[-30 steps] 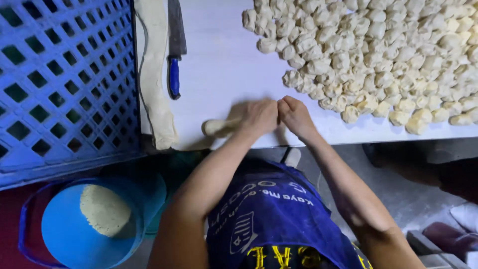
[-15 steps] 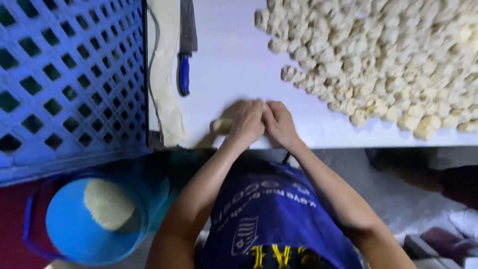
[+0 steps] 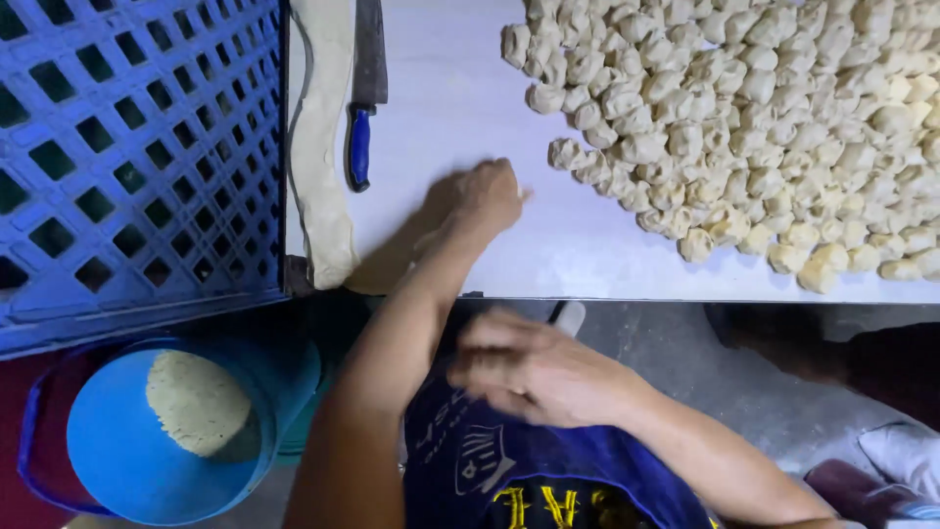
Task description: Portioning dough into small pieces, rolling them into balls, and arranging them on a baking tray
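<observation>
Pale, knobbly dough pieces (image 3: 744, 127) lie heaped on the white bench (image 3: 460, 108), their nearest edge just beside the left hand (image 3: 482, 199). That hand rests curled on the bench; whether it grips anything cannot be told. The right hand (image 3: 534, 370), fingers loosely spread and empty, hangs below the bench edge.

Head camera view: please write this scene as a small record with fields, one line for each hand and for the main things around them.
left hand: on the white table, palm down; whether dough is under it cannot be told
right hand: off the table, in front of the blue apron, blurred
dough pieces: large heap on the table's right part
dough strip: long, along the table's left edge
knife: blue handle, beside the strip
crate: blue lattice, left of the table
bucket: blue, with a dough lump inside
</observation>
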